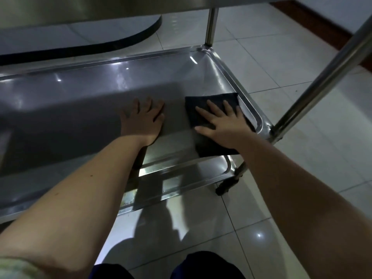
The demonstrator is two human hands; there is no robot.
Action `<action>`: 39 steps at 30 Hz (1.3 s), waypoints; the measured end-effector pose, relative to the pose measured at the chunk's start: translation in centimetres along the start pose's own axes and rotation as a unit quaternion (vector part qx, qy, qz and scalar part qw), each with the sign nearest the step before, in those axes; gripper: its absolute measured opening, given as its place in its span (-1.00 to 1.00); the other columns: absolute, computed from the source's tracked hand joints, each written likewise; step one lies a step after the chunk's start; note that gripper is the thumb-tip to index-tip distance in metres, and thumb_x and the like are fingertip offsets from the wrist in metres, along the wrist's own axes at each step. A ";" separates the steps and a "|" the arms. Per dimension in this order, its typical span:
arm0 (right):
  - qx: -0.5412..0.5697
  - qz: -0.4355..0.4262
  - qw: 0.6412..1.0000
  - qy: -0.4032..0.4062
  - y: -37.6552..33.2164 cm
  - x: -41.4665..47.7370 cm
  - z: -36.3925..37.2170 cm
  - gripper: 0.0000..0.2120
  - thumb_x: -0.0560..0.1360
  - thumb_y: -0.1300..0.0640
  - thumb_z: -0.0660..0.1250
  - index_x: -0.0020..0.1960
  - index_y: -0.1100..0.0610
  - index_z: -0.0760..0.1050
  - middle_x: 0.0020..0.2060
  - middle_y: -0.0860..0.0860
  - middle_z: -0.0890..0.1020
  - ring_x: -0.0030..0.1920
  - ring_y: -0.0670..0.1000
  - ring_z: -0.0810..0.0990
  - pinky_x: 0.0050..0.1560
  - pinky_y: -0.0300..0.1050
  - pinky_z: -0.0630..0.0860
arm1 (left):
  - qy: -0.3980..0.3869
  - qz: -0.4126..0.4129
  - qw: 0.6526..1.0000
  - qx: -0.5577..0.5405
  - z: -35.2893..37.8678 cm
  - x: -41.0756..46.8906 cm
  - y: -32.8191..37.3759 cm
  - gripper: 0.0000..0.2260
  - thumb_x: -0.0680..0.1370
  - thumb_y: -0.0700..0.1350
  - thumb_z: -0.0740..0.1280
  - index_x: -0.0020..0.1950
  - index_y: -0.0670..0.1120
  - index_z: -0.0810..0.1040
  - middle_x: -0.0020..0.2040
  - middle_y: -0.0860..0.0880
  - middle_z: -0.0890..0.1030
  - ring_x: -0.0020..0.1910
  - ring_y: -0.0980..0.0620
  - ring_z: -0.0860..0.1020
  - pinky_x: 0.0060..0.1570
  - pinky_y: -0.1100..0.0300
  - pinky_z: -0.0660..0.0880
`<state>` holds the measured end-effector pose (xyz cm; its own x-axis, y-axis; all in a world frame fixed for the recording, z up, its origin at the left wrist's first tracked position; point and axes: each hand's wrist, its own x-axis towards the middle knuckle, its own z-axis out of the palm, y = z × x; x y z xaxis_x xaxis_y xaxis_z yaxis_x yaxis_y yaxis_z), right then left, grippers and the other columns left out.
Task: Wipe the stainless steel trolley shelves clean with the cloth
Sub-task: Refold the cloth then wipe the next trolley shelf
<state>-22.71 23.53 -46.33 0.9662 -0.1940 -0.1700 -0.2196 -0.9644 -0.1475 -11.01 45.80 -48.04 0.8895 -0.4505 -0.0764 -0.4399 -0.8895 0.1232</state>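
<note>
1. We see a floor [281, 67] of pale, glossy tiles with thin dark joints.
2. At the top left, a grey slab [80, 40] with a black rounded edge lies on it.
3. At the top right, a brown skirting board [322, 25] runs slantwise.
4. One near tile shows a small bright spot of light [259, 235].

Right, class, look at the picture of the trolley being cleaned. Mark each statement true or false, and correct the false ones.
1. The right hand lies flat on the cloth. True.
2. The left hand is also on the cloth. False: it rests on the bare shelf.
3. The cloth is white. False: it is dark.
4. The cloth lies near the right end of the shelf. True.
</note>
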 end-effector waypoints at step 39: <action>-0.060 0.064 0.996 0.005 -9.8 0.7 1.5 -0.35 0.51 -0.46 -0.07 0.54 -0.35 -0.14 0.59 -0.13 -0.14 0.56 0.25 -0.18 0.46 0.38 -0.20 | -0.007 -0.011 1.000 0.022 -1.8 -6.1 -15.3 -0.54 0.65 0.24 -0.08 0.56 0.32 -0.03 0.61 0.14 -0.08 0.59 -0.12 -0.09 0.39 -0.44 -0.12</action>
<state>-20.13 33.14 -46.51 0.9324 -0.3188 -0.1703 -0.3249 -0.9457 -0.0084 -9.48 62.31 -47.66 0.8977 -0.4310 -0.0915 -0.4251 -0.9019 0.0771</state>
